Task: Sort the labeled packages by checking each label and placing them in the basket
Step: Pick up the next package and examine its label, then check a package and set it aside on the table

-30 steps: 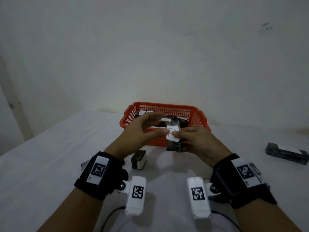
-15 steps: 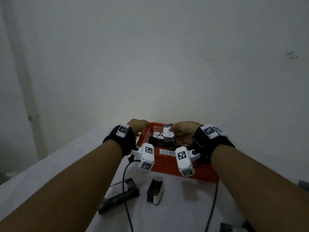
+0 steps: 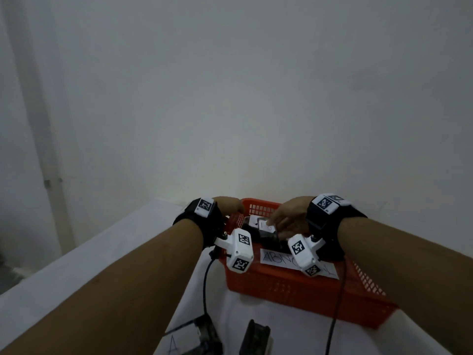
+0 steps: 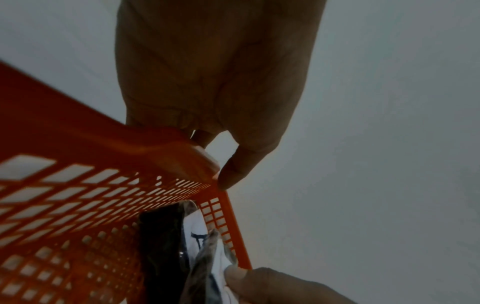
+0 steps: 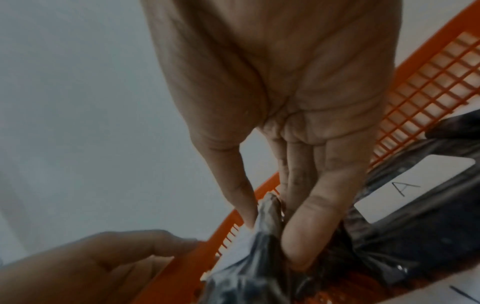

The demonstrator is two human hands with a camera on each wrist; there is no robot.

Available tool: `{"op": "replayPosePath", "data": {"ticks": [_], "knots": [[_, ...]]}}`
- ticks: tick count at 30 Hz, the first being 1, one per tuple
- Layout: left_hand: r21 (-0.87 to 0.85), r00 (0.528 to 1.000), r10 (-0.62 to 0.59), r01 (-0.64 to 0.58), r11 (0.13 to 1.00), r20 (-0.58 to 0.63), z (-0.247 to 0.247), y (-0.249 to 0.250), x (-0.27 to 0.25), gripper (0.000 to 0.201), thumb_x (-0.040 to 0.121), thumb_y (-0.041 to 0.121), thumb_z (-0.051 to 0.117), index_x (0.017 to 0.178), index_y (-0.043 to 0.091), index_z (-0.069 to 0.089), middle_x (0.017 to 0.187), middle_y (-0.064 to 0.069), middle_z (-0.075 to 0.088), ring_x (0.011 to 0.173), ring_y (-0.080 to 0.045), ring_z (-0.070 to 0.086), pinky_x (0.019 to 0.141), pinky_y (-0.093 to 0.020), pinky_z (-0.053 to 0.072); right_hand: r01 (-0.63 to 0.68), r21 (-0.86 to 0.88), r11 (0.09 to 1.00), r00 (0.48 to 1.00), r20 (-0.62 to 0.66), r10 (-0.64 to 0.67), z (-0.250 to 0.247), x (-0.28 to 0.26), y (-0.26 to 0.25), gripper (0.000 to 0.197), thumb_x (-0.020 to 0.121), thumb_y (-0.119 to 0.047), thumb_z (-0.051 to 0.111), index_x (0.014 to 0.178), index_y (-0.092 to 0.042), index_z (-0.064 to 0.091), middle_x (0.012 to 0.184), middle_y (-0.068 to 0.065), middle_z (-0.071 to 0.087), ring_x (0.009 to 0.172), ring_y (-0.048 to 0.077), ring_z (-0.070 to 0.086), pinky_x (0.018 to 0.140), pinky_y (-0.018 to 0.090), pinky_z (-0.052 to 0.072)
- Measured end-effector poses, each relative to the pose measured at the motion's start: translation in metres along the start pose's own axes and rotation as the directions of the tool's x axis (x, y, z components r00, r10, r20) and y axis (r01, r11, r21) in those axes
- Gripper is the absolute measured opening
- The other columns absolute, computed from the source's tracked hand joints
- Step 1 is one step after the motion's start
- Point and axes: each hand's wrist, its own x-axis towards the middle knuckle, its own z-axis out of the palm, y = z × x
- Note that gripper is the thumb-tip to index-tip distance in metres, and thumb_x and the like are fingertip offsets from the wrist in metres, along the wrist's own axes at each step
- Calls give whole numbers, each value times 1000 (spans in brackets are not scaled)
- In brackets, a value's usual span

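An orange mesh basket [image 3: 294, 288] stands on the white table, with a paper label [image 3: 276, 257] on its near wall. My left hand [image 3: 236, 208] grips the rim at the basket's far left corner; in the left wrist view the fingers curl over the rim [image 4: 166, 144]. Over the basket's inside, my right hand [image 3: 275, 225] pinches a black package with a white label [image 3: 265, 226] between thumb and fingers. The right wrist view shows the pinch on the crinkled black wrap [image 5: 259, 257]. Another black package marked A [image 5: 405, 185] lies in the basket.
Two more black packages lie on the table in front of the basket: one with a white side [image 3: 256, 339], and one [image 3: 204, 336] next to a paper marked A [image 3: 174, 343]. Black cables [image 3: 204, 290] trail from the wrist cameras. A pale wall rises right behind the basket.
Both hands held the package in front of the basket a second ago. Now the right hand alone holds it down inside the basket, and the left hand has gone to the rim.
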Motion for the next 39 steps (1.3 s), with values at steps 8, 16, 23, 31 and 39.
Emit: {"op": "replayPosePath", "data": {"ticks": [8, 16, 23, 31, 39], "knots": [[96, 999, -13, 10, 995, 32, 6, -4, 12, 34, 85, 17, 56, 117, 6, 61, 115, -19, 75, 104, -36, 74, 95, -52, 55, -92, -99, 991, 986, 128, 104, 15, 14, 5, 17, 93, -2, 74, 103, 8, 66, 86, 20, 76, 92, 31, 73, 67, 30, 66], [99, 999, -37, 34, 994, 34, 6, -6, 16, 30, 91, 20, 54, 115, 5, 60, 114, -20, 75, 106, -36, 73, 95, -51, 56, -139, -137, 981, 975, 153, 159, 18, 26, 9, 15, 97, -7, 71, 102, 7, 69, 94, 21, 78, 96, 31, 76, 91, 36, 63], [84, 998, -38, 35, 996, 40, 8, -5, 16, 20, 94, 20, 52, 108, 6, 58, 113, -20, 74, 106, -37, 73, 96, -50, 56, -171, -48, 984, 974, 145, 176, 28, 27, 14, 11, 102, -5, 62, 98, 5, 66, 103, 20, 76, 123, 30, 69, 108, 33, 53], [93, 998, -42, 38, 995, 41, 9, -5, 16, 21, 95, 19, 51, 110, 6, 57, 117, -20, 72, 108, -38, 72, 99, -52, 54, -149, -86, 985, 979, 130, 160, 26, 40, 18, 14, 99, -8, 68, 91, 1, 76, 91, 14, 82, 115, 25, 72, 111, 33, 51], [120, 999, -41, 38, 992, 25, 9, -3, 14, 21, 95, 20, 54, 109, 5, 55, 122, -22, 69, 112, -39, 69, 101, -52, 53, -115, -107, 988, 981, 146, 130, 26, 40, 17, 12, 97, -7, 70, 102, 4, 71, 99, 18, 81, 100, 25, 76, 100, 35, 59]]}}
